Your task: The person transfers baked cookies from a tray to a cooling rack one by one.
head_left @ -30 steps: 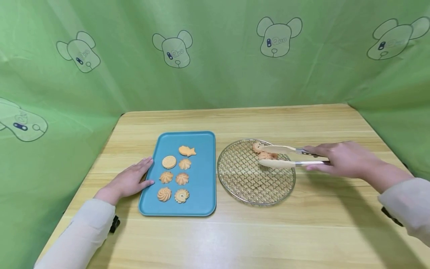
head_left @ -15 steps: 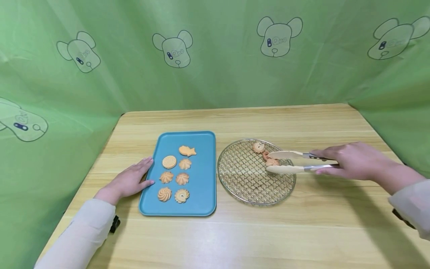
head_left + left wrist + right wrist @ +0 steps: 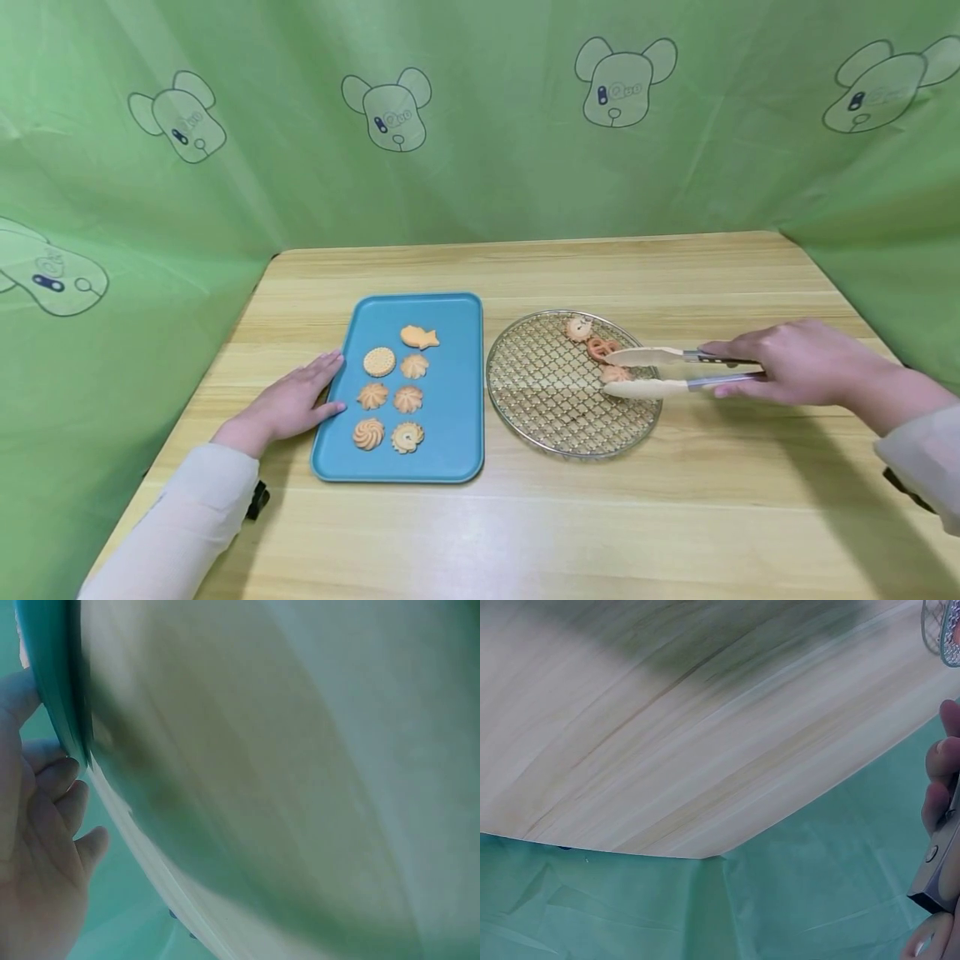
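My right hand (image 3: 795, 364) grips a pair of tongs (image 3: 701, 357) with cream-coloured tips and metal arms. The tips stand on either side of a ridged cookie (image 3: 615, 374) at the right part of a round wire rack (image 3: 525, 392). Beside it on the rack lie a pretzel (image 3: 600, 348) and a scalloped cookie (image 3: 578, 328). My left hand (image 3: 288, 400) rests at the left edge of a blue tray (image 3: 450, 400), fingers straight, thumb over the rim. In the left wrist view the fingers (image 3: 56, 769) touch the tray's side.
On the tray lie several cookies: a fish-shaped one (image 3: 419, 337), a round one (image 3: 379, 362), a swirled one (image 3: 368, 434) and other ridged ones. Both tray and rack stand on a wooden table (image 3: 525, 533). A green curtain (image 3: 495, 167) hangs behind and at the sides.
The right hand and tongs have moved right and slightly toward me, with the ridged cookie between the tips shifting the same way. The pretzel has come into fuller view. The left hand stays put.
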Motion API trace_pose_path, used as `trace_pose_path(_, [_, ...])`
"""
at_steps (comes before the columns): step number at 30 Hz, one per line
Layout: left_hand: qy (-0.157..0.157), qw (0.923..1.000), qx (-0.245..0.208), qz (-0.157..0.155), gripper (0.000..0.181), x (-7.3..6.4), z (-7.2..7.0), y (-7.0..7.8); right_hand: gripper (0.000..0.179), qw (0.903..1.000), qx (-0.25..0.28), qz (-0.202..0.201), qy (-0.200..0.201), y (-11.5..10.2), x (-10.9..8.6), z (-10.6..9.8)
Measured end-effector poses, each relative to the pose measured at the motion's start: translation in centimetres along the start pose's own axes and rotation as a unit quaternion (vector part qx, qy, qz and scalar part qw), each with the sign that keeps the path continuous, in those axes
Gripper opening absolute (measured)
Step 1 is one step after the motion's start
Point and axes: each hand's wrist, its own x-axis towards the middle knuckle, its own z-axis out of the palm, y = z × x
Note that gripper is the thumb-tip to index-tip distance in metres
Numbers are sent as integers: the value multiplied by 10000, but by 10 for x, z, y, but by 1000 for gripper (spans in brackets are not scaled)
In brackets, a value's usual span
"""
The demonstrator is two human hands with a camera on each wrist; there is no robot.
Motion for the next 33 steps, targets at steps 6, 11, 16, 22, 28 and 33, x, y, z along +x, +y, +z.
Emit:
trace_pose_path(6, [-35,10000,24,-19,74,0,0,-1,56,10000,-17,-25,14,2,-3,3])
trace_pose_path(11, [-22,10000,19,-11,74,0,0,-1,58,9999,16,64,-137,2,-5,3])
trace_pose_path(16, [-14,10000,-13,-4,74,0,0,0,60,9996,163,184,-170,4,-5,0])
trace_pose_path(22, [33,10000,-38,-5,75,0,0,0,64,9993,140,302,-146,3,-2,-2])
trace_pose_path(28, [12,10000,-46,-11,74,-1,0,2,72,9984,67,539,-174,-3,2,-2])
trace_pose_path(33, [-12,10000,-41,-41,74,-1,-1,2,78,9962,198,800,-276,-9,9,-1])
